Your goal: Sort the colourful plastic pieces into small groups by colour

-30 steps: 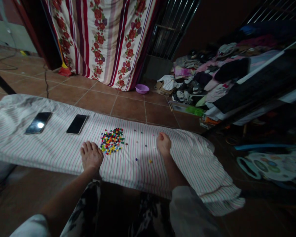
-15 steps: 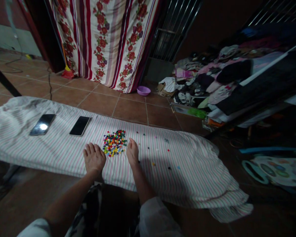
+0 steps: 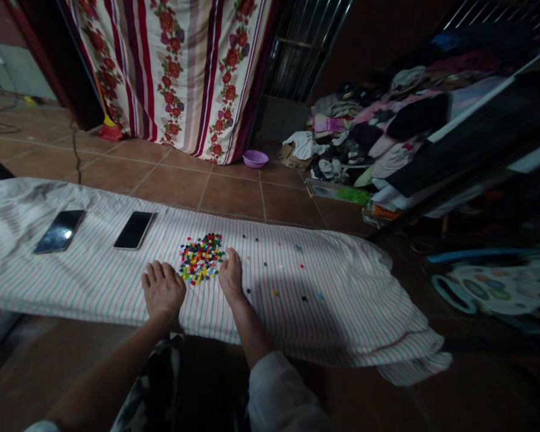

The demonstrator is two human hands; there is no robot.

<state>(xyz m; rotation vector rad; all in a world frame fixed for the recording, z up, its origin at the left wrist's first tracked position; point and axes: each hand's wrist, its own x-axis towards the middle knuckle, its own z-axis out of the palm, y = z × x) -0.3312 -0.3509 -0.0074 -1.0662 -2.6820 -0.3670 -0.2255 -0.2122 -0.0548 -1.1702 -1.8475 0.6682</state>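
Right hand (image 3: 231, 276) half-curled, any hold unclear, colourful pieces (image 3: 200, 259) just left of its fingertips

I see pink and grey-green stripes on the whitish cloth (image 3: 94, 276) and red, yellow, green, blue, orange and white among the small pieces (image 3: 201, 259). The pale curtain (image 3: 189, 78) has red flowers and maroon stripes; the bowl (image 3: 255, 159) is purple, my sleeve (image 3: 281, 393) whitish.

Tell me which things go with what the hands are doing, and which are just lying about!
With the hands:
- left hand, right hand
- colourful heap
- loose bits
- striped cloth

Lying about:
- two phones
- purple bowl
- broom
- clothes
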